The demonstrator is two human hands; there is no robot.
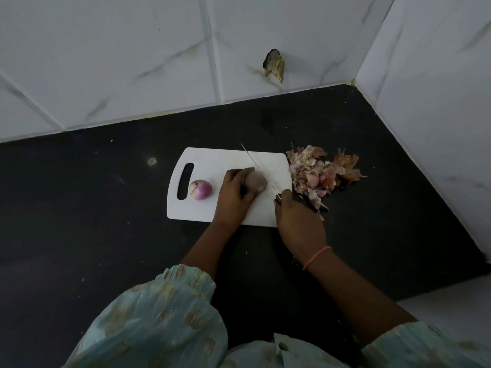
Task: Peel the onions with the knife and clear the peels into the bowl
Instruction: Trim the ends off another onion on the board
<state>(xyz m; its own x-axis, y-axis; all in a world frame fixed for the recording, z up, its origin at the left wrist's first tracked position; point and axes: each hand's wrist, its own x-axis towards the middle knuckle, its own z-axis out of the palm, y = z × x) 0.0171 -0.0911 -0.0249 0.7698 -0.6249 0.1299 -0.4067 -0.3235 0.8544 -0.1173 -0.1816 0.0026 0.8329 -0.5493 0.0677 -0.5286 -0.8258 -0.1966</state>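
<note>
One peeled purple onion lies done; left-hand fingers pinch another unpeeled, right hand grips the steel knife; heaped peels await clearing.

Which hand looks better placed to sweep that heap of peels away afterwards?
The right hand, probably: the pink-brown heap of onion peels lies on the black counter just right of the white cutting board, beside it. The left hand is holding an onion.

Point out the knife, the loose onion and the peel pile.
knife (259, 168): head view, mid-blade.
loose onion (201, 190): head view, its centre.
peel pile (317, 173): head view, middle of heap.
</note>
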